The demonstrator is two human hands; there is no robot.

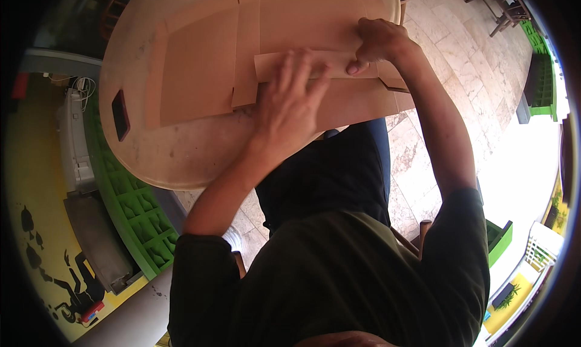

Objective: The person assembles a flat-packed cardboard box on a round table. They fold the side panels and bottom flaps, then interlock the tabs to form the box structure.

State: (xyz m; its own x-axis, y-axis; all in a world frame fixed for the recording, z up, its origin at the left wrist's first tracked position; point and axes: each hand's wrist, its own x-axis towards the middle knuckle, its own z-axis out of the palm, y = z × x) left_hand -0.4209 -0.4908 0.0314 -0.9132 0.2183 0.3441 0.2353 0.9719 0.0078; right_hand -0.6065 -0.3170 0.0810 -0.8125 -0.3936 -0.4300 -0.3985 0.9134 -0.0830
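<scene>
A flattened brown cardboard box (pixel 200 65) lies spread on a round table, with creases and cut flaps across it. A narrow flap (pixel 269 67) is folded over near its front edge. My left hand (pixel 290 96) is over this flap, fingers spread and slightly blurred; whether it touches the board I cannot tell. To the right, my right hand (pixel 384 41) rests on the cardboard with curled fingers, its thumb pointing down at the flap's right end. Anything under those curled fingers is hidden. The front cardboard panel reaches past the table edge toward my lap.
A dark phone with a red edge (pixel 120 115) lies at the left of the round table (pixel 181 156). Green lattice panels (pixel 136 208) stand at the left. Wooden chairs (pixel 499 8) are at the far right, on pale floor tiles (pixel 448 50).
</scene>
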